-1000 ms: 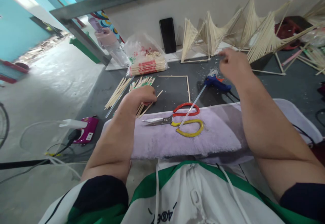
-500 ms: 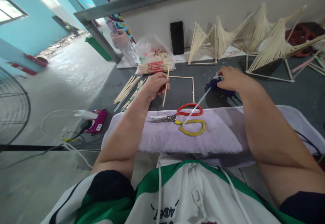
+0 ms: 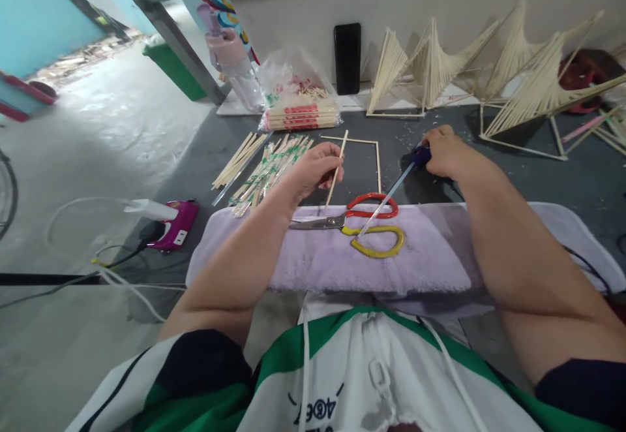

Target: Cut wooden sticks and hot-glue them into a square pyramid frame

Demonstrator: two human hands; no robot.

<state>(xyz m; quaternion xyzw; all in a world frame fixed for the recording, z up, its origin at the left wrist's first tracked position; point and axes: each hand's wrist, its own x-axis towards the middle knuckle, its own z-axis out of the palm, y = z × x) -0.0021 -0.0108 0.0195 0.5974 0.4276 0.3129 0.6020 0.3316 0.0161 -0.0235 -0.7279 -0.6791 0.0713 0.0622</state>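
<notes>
My left hand (image 3: 317,169) pinches a thin wooden stick (image 3: 343,143), tilted, beside an open-sided frame of sticks (image 3: 378,164) lying on the dark table. Over to the right, my right hand (image 3: 444,151) is closed on a blue glue gun (image 3: 419,156). A long translucent glue stick (image 3: 391,192) sticks out of its back toward me, above the scissors. Those scissors (image 3: 323,223), with one red and one yellow handle, rest on a lilac towel (image 3: 430,256) along the near table edge. The glue gun's nozzle is hidden by my hand.
Paper-wrapped chopsticks (image 3: 274,168) and loose sticks (image 3: 239,161) lie left. Behind them are a bagged bundle (image 3: 300,117), a bottle (image 3: 235,66) and a phone (image 3: 347,59). Stick models (image 3: 435,70) stand at the back right. A magenta power strip (image 3: 178,226) sits left.
My left hand has shifted slightly right and nearer with the stick, beside the frame. The wrapped chopsticks show more fully. My right hand stays on the glue gun; the view has turned slightly.
</notes>
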